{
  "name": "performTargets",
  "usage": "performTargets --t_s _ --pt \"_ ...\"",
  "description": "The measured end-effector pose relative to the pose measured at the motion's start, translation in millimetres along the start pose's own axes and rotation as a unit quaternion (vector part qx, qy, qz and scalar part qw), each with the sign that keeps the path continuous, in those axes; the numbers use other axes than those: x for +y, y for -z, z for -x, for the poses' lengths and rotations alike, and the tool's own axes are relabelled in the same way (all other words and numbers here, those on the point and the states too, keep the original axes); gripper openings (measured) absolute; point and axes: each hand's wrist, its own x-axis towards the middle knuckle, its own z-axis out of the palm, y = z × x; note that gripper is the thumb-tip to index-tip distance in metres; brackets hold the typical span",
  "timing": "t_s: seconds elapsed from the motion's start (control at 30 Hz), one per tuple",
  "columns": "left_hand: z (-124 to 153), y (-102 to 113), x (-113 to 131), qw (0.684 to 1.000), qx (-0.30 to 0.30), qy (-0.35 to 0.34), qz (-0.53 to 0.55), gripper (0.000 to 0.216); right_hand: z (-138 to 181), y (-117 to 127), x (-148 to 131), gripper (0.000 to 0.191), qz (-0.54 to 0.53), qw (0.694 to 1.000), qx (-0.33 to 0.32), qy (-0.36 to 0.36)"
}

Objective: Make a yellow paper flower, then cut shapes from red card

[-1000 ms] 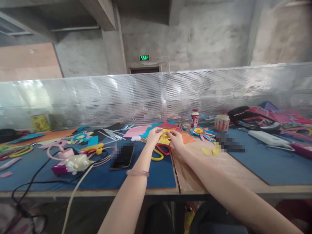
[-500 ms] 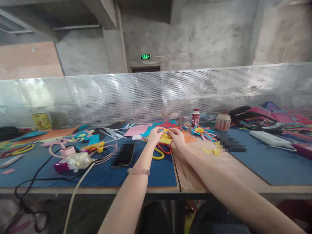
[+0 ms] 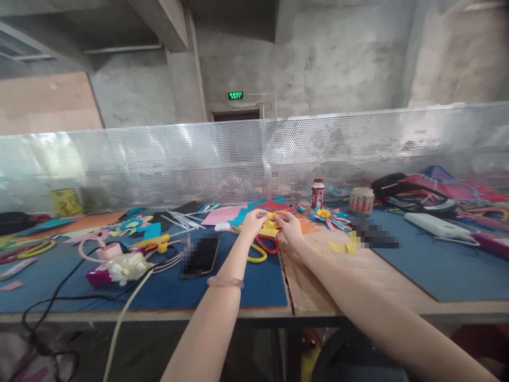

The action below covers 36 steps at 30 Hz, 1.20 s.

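My left hand (image 3: 253,222) and my right hand (image 3: 289,223) meet fingertip to fingertip over the middle of the table. Between them they pinch a small piece of yellow paper (image 3: 272,216); its exact shape is partly hidden by my fingers. More yellow paper (image 3: 270,231) lies just beneath. Scissors with red and yellow handles (image 3: 258,253) rest below my hands, their blades partly covered. To the right of my right hand lies a paper flower (image 3: 323,214) with a yellow centre and blue and orange petals.
A phone (image 3: 202,254) lies left of my left forearm, beside a hot glue gun (image 3: 153,244) and a power strip (image 3: 115,271) with cables. A red-capped bottle (image 3: 317,194) and yellow scraps (image 3: 336,246) are on the right. A perforated metal screen (image 3: 178,164) stands behind.
The view has shifted very slightly. My hands stay together at the same spot, with the fingers moving a little on the yellow paper.
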Motion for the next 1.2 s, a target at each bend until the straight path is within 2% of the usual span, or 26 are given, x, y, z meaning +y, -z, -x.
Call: performTargets --t_s 0.13,0.33,0.47,0.67,1.03,1.2 --pt "3.5 0.3 3.2 1.000 0.019 0.009 -0.011 0.013 2.9 -3.4 2.4 0.032 0.008 1.000 -0.005 -0.019" --pt "2.5 1.0 1.8 0.999 0.007 0.024 -0.021 0.018 2.0 -2.3 4.1 0.022 0.036 0.999 -0.012 0.002" --pt "2.3 -0.5 1.5 0.999 0.012 0.040 -0.028 0.025 -0.6 -1.0 7.4 0.022 0.047 0.999 -0.010 0.016" --pt "4.1 -1.4 2.4 0.999 0.000 0.021 -0.039 0.021 2.4 -0.2 12.3 0.027 0.069 0.997 -0.017 0.032" --pt "5.8 -1.7 6.4 1.000 -0.017 0.017 -0.001 0.022 8.0 -0.2 1.6 0.027 0.119 0.988 0.027 0.091" --pt "4.4 -0.2 4.6 1.000 -0.009 0.017 0.012 0.025 7.9 -0.8 2.6 0.032 0.076 0.996 0.011 0.048"
